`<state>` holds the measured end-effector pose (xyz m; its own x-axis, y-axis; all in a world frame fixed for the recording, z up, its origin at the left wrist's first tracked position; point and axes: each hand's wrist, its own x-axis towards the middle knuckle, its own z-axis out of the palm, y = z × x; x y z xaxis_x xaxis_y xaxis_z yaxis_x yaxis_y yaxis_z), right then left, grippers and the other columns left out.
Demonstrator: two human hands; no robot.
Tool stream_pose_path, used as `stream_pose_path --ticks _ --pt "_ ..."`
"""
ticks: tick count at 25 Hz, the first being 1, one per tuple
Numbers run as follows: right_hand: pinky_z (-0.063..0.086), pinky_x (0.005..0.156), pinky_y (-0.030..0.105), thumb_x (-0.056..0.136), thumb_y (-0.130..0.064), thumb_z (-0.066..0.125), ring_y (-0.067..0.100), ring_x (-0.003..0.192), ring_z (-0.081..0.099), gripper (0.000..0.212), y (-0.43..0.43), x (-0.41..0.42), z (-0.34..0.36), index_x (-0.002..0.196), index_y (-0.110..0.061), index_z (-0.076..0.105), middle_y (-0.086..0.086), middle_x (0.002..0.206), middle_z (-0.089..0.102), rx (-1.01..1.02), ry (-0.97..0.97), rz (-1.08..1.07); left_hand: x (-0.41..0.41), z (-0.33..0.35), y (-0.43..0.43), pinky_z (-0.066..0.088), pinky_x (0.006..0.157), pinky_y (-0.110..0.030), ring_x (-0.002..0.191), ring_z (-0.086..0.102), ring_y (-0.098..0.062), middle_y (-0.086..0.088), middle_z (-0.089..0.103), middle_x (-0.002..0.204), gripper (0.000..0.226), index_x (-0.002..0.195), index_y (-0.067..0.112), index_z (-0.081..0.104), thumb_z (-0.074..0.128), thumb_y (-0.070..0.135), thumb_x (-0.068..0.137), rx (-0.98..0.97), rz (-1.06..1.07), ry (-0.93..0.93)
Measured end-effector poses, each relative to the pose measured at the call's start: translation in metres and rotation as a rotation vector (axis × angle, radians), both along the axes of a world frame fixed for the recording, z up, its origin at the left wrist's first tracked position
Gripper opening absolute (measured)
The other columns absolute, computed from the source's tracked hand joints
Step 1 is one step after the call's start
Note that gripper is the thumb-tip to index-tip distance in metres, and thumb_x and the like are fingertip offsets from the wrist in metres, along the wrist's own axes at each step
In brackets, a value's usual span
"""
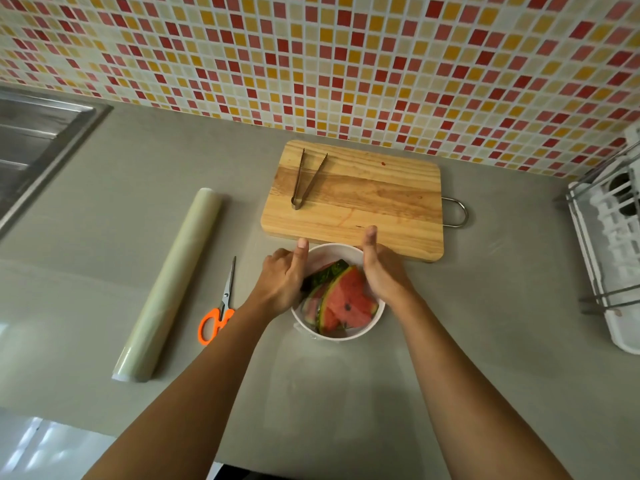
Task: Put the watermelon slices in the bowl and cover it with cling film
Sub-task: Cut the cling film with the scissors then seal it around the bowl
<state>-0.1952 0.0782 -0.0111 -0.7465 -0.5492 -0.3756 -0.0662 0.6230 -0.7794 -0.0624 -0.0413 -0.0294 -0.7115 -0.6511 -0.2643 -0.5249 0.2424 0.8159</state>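
Observation:
A white bowl point(346, 336) stands on the grey counter just in front of the cutting board. Several watermelon slices point(348, 301) lie in it, red flesh and green rind showing. A faint clear film with a wrinkle at the lower left rim seems to lie over the bowl. My left hand point(280, 282) presses against the bowl's left side with the thumb pointing up. My right hand point(382, 275) cups the right side the same way. The roll of cling film point(169, 285) lies on the counter to the left, apart from both hands.
Orange-handled scissors point(221, 306) lie between the roll and the bowl. Metal tongs point(306, 178) rest on the wooden cutting board point(363, 199) behind the bowl. A steel sink point(31, 143) is at far left, a white dish rack point(609, 244) at far right, a tiled wall behind.

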Motion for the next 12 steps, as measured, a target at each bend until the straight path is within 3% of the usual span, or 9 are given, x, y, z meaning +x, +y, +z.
stream_pose_path --ticks 2,4,6,8,12 --pt "0.044 0.088 0.037 0.035 -0.101 0.003 0.017 0.097 0.058 0.104 0.006 0.005 -0.006 0.086 -0.033 0.065 0.001 0.104 0.066 -0.218 -0.25 -0.097 -0.003 0.002 -0.005 0.041 0.098 -0.039 0.111 0.054 -0.02 -0.005 0.061 0.123 0.081 0.121 0.019 0.062 0.009 0.07 0.088 0.206 0.009 0.099" --pt "0.042 0.101 0.038 0.037 -0.101 0.016 0.018 0.11 0.058 0.107 0.014 0.011 -0.014 0.105 -0.031 0.061 0.007 0.12 0.063 -0.395 -0.478 -0.156 -0.008 0.003 -0.004 0.042 0.102 -0.04 0.117 0.055 -0.021 -0.005 0.061 0.128 0.071 0.126 0.023 0.058 0.01 0.062 0.093 0.488 -0.046 0.197" --pt "0.043 0.101 0.035 0.044 -0.098 0.017 0.015 0.111 0.058 0.115 0.015 0.014 -0.021 0.121 -0.022 0.055 0.012 0.127 0.059 -0.392 -0.506 -0.194 -0.013 0.005 0.0 0.049 0.09 -0.033 0.107 0.061 -0.021 -0.006 0.067 0.113 0.068 0.117 0.02 0.063 0.009 0.055 0.095 0.612 -0.088 0.208" --pt "0.036 0.108 0.04 0.041 -0.1 0.019 0.02 0.124 0.049 0.13 0.013 0.012 -0.026 0.138 -0.015 0.042 0.012 0.139 0.049 -0.33 -0.488 -0.208 -0.017 0.007 0.002 0.05 0.079 -0.028 0.098 0.064 -0.018 -0.005 0.069 0.103 0.069 0.114 0.017 0.064 0.009 0.055 0.096 0.661 -0.082 0.176" --pt "0.028 0.113 0.045 0.041 -0.102 0.016 0.016 0.131 0.04 0.129 0.009 0.008 -0.025 0.141 -0.023 0.036 0.005 0.144 0.044 -0.249 -0.384 -0.168 -0.02 0.005 -0.001 0.05 0.081 -0.029 0.092 0.067 -0.016 -0.008 0.069 0.101 0.071 0.115 0.01 0.063 0.013 0.056 0.094 0.66 -0.12 0.159"
